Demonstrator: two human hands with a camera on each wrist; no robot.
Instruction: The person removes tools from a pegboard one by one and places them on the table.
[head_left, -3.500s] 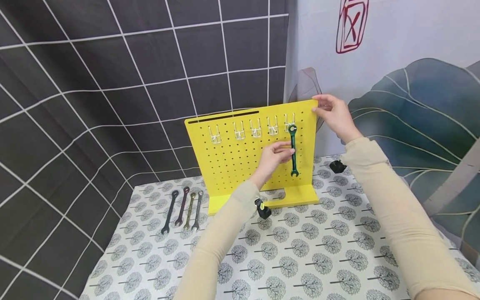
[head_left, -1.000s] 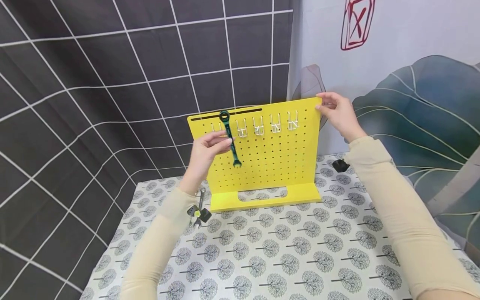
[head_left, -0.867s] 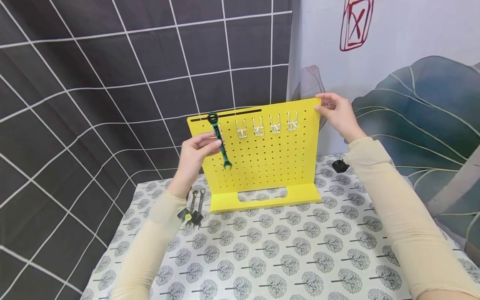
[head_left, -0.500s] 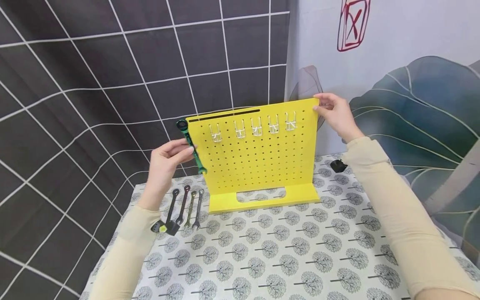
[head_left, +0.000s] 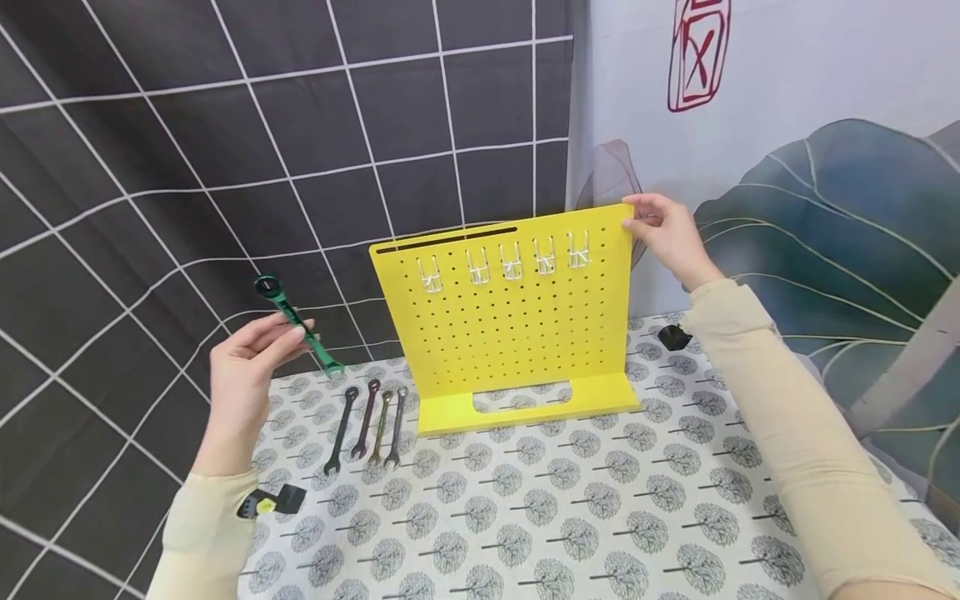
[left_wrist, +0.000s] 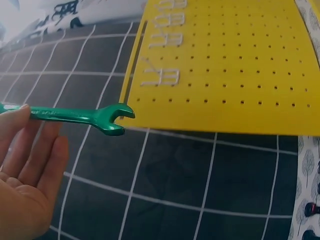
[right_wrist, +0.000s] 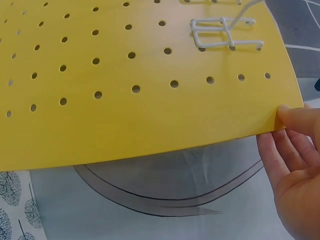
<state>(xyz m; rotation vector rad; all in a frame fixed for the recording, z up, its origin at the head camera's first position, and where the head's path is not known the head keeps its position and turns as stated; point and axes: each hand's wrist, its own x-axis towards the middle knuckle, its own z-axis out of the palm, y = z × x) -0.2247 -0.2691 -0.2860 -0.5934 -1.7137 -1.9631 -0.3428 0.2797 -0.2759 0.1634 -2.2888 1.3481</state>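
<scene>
My left hand [head_left: 251, 367] pinches a green combination wrench [head_left: 294, 321] by its shank, held in the air left of the pegboard. The wrench slants, ring end up and left, open end down and right. In the left wrist view its open end [left_wrist: 112, 119] points toward the board. My right hand [head_left: 667, 237] pinches the upper right corner of the yellow pegboard [head_left: 517, 333], thumb [right_wrist: 297, 120] on the front face and fingers behind the edge. Several white wire hooks [head_left: 512, 262] sit in a row along the top of the board, all bare.
Several wrenches [head_left: 367, 421], dark, reddish, gold and silver, lie side by side on the tree-print tablecloth [head_left: 540, 508] left of the board's base [head_left: 450, 414]. A dark grid-patterned curtain [head_left: 225, 150] hangs behind and to the left.
My left hand has carried the green wrench from the rightmost hook, leftward across the board, past its left edge and lower. The right hand keeps its grip on the corner.
</scene>
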